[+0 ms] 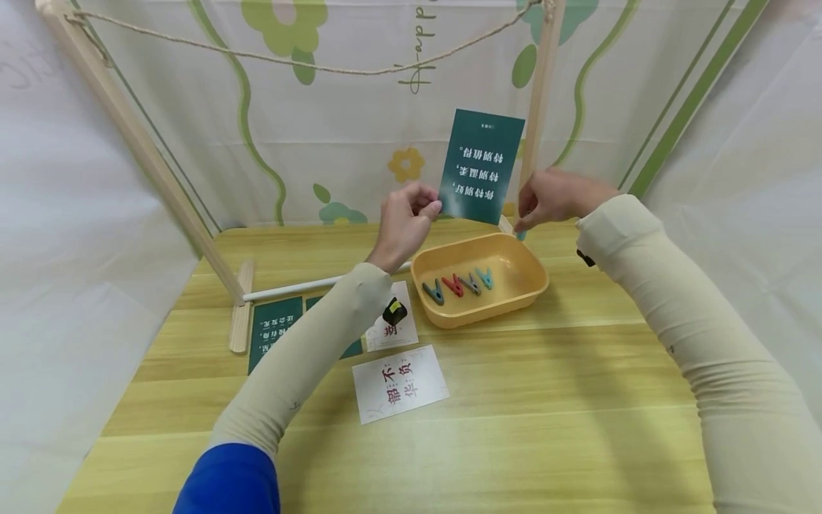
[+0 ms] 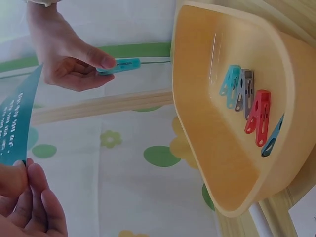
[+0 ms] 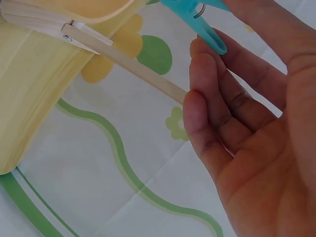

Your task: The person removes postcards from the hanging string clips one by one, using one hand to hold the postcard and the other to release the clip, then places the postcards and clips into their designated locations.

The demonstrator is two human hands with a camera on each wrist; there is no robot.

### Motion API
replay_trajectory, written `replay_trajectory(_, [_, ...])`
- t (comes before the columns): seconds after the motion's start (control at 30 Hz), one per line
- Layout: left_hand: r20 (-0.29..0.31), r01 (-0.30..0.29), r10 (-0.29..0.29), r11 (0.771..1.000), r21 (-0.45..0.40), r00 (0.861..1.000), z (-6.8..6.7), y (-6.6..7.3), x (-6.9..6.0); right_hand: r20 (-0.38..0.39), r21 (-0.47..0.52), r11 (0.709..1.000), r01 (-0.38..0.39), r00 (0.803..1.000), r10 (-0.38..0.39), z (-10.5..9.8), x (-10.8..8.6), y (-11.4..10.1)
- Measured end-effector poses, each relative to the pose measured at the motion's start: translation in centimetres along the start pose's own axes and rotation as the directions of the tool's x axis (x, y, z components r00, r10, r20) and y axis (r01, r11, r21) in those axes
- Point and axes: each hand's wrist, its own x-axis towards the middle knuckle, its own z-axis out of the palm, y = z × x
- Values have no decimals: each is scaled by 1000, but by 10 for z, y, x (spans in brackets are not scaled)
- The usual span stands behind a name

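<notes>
My left hand point(image 1: 404, 223) pinches a dark green card point(image 1: 483, 165) with white characters by its lower left corner, holding it up above the table. To the right of the card, my right hand point(image 1: 554, 198) grips a light blue clothespin point(image 2: 126, 64) between thumb and fingers; the right wrist view shows only part of that clothespin point(image 3: 197, 19). Card and clothespin are apart. Below both hands stands a yellow plastic basin point(image 1: 533, 285). In it lie several clothespins, among them a red one point(image 1: 452, 285) and a light blue one point(image 1: 485, 278).
A rope point(image 1: 359, 71) sags between two wooden posts point(image 1: 154, 164) at the back. A white rod point(image 1: 295, 289) runs low between them. Two white cards, one of them the nearer card point(image 1: 401, 384), and dark green cards point(image 1: 275, 330) lie on the table, partly hidden by my left arm.
</notes>
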Motion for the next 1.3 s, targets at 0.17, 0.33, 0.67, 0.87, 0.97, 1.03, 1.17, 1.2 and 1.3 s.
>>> replay_trajectory(0.17, [13,18,-18,1000,-5,1000,-1,-1,-4,4,17,1000,-15,1000,15,6,1,1])
replay_trajectory(0.33, [28,15,-15,1000,-11,999,-2,-2,-8,15,34,999,-31,999,31,10,1,0])
replay_trajectory(0.67, [50,37,-37,999,3,998,-3,-4,-16,40,56,998,-42,998,40,21,4,4])
replay_trajectory(0.87, [59,36,-35,999,-16,998,-5,-6,-19,47,67,997,-31,999,28,29,7,4])
replay_trajectory(0.97, [70,36,-34,999,-33,997,-5,-7,-22,52,58,998,-30,998,27,33,8,3])
replay_trajectory(1.03, [76,41,-38,998,-41,996,-6,-8,-25,52,47,998,-29,998,27,35,9,3])
replay_trajectory(1.17, [84,58,-53,997,-52,995,-6,-10,-29,62,49,998,-25,998,22,38,9,2])
replay_trajectory(1.2, [87,61,-56,997,-55,995,-6,-10,-31,64,53,998,-24,998,20,39,10,2])
replay_trajectory(1.3, [96,62,-56,997,-54,994,-7,-11,-33,71,63,998,-5,997,0,42,10,3])
